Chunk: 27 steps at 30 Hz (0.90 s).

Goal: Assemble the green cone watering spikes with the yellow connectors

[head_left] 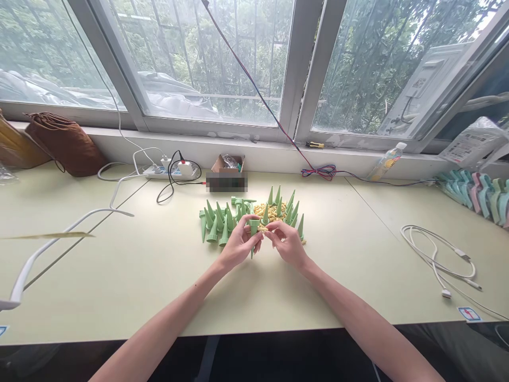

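My left hand grips a green plastic spike, its wide collar up and its pointed tip down, above the table. Close against it, my right hand pinches a small yellow piece at the spike's side; the exact contact is too small to tell. Behind the hands lies a heap of small yellow pieces. Several green spikes are crowded to the left of the heap, some upright with tips up, some lying down. More upright green spikes stand around the heap on its right.
The pale table carries a small cardboard box, a power strip with plugs, and a coiled white cable. Along the window side are a bottle, a brown bag and pastel-coloured plastic items.
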### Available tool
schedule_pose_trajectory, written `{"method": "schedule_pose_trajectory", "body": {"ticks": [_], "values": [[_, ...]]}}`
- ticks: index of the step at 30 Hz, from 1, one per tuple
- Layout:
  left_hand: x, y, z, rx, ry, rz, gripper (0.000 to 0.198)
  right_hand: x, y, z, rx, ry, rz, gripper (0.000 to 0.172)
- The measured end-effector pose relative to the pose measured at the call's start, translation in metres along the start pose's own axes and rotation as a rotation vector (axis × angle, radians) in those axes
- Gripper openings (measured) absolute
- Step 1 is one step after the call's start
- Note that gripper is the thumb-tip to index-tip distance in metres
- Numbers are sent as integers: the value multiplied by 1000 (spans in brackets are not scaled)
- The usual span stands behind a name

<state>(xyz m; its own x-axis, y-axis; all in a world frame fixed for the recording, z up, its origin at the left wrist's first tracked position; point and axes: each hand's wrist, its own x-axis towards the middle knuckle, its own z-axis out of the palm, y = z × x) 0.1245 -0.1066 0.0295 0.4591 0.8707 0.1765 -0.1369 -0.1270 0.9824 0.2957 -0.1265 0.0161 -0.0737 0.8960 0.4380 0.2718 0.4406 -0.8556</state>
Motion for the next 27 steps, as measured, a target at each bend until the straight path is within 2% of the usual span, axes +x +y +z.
{"method": "schedule_pose_trajectory", "body": {"ticks": [14,27], "values": [[-1,4,0,19,-14,-12,40,-1,-1,-1,-41,-31,16,30],[0,0,0,-17,-12,0,42,-2,0,0,-38,-62,-3,22]]}}
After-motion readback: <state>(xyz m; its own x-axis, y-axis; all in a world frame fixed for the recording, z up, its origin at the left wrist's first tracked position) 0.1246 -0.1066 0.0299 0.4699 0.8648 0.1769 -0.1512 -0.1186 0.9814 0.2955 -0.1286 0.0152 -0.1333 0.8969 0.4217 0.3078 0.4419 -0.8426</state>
